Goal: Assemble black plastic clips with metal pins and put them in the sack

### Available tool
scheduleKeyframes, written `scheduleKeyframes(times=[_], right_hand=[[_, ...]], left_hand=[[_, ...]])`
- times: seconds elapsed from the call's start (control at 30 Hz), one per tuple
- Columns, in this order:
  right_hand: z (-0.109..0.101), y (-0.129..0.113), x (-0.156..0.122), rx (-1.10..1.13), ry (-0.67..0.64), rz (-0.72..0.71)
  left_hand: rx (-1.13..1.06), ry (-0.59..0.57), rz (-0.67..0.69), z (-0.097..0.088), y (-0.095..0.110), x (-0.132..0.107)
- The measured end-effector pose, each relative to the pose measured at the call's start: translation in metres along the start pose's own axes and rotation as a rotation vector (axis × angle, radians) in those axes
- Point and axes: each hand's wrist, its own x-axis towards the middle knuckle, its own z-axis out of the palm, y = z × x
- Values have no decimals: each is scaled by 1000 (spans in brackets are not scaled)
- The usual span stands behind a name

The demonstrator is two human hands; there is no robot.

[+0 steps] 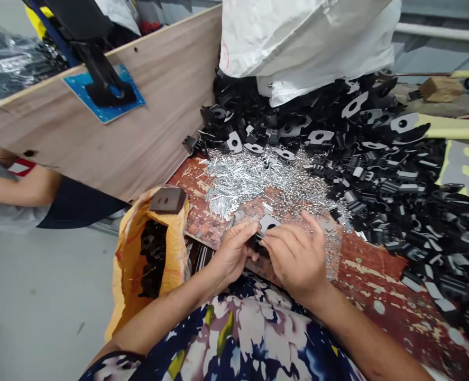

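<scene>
My left hand (236, 248) pinches a small black plastic clip (269, 223) between thumb and fingers. The clip's upper face is a pale grey plate with a round hole. Against its other side, the fingertips of my right hand (297, 255) are closed, partly hiding the clip. Whether those fingertips also hold a small pin, I cannot tell. Just beyond my hands lies a heap of shiny metal pins (234, 182). More black clip parts (393, 180), some with grey plates, are piled behind it and to the right.
A worn red tabletop (369, 286) carries the piles. An upright wooden board (158, 106) borders the left. Below it, a yellow sack (119, 264) holds black parts, with a brown block (168, 200) on its rim. A white sack (309, 37) stands behind; another person's arm (20, 185) shows at left.
</scene>
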Motion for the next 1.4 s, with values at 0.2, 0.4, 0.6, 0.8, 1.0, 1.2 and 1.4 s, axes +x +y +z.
scheduleKeyframes(times=[0.2,0.4,0.6,0.8,1.0,1.2,1.4], right_hand=[[-2,-3,5,-161,-50,-204],[3,-8,1,-79,62,-18],[26,4,-11,-6,-316,-18],[33,33,-39,-187,-509,53],[22,37,-45,-49,-636,199],[-10,25,-42,39,-274,74],[1,7,-45,-90,-241,-127]], left_hand=[[43,34,20,6,2,-3],[227,-117,173,-14,10,-29],[849,194,388,-71,42,-65],[749,271,239,-96,30,-67],[895,288,327,-99,-3,-42],[905,322,384,-105,-6,-39],[882,373,424,-105,-11,-37]])
